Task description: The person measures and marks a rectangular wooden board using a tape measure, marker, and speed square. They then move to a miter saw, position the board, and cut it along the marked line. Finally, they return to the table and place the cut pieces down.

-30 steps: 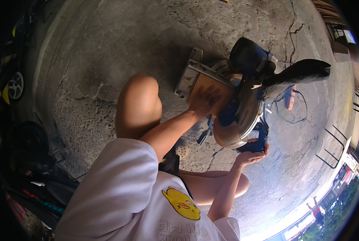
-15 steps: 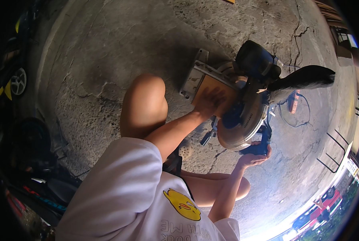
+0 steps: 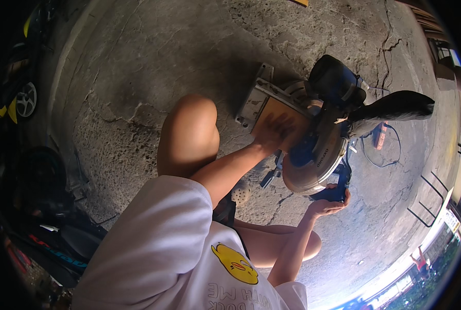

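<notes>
A blue and black miter saw (image 3: 321, 155) stands on the concrete floor in front of me, its round metal blade guard toward me. On its grey metal base (image 3: 251, 103) lies a flat, square-looking brown wooden board (image 3: 278, 109). My left hand (image 3: 274, 132) rests on the board with its fingers spread flat, pressing it beside the blade guard. My right hand (image 3: 329, 206) is wrapped round the saw's blue handle (image 3: 334, 193), palm from below. The blade's edge against the board is hidden by the guard and motor.
A black dust bag (image 3: 393, 109) sticks out of the saw to the right. Beyond it lie an orange-red power strip (image 3: 380, 136) and a looped cord (image 3: 395, 155). A dark motorcycle (image 3: 50, 227) stands at left. My bare knee (image 3: 189, 132) is close to the saw base.
The whole view has shifted slightly, with the saw a little farther right. Both hands keep their places on the board and handle. A red vehicle at the far lower right has gone from sight.
</notes>
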`<state>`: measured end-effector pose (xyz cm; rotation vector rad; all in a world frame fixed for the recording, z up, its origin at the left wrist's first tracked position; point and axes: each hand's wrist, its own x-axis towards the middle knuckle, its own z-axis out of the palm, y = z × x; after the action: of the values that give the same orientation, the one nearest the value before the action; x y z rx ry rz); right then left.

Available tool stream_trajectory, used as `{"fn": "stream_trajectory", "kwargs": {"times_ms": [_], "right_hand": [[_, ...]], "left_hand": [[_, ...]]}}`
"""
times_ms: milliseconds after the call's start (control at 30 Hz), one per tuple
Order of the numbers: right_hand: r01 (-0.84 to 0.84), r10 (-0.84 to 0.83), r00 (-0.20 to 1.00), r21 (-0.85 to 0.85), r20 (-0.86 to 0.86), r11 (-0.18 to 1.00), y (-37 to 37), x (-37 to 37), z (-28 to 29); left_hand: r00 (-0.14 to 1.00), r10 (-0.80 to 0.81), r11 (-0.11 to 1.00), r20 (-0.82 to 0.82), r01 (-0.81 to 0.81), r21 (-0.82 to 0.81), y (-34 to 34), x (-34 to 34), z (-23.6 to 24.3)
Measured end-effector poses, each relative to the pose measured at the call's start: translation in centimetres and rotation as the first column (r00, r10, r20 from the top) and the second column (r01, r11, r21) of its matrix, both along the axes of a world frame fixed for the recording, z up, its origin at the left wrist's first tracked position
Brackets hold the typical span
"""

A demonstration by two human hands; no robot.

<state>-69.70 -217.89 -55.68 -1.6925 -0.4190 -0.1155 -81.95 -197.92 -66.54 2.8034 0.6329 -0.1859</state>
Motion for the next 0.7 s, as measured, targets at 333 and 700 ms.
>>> {"fn": "stream_trajectory", "kwargs": {"times_ms": [333, 700], "right_hand": [[0.033, -0.033, 0.999, -0.037, 0.024, 0.999, -0.2, -0.2, -0.3], [0.107, -0.104, 0.994, -0.072, 0.039, 0.992, -0.1, -0.5, -1.2]], "left_hand": [[0.999, 0.024, 0.999, 0.026, -0.023, -0.044, 0.0, 0.1, 0.1], [0.996, 0.034, 0.998, 0.083, -0.029, -0.056, 0.0, 0.3, -0.7]]}}
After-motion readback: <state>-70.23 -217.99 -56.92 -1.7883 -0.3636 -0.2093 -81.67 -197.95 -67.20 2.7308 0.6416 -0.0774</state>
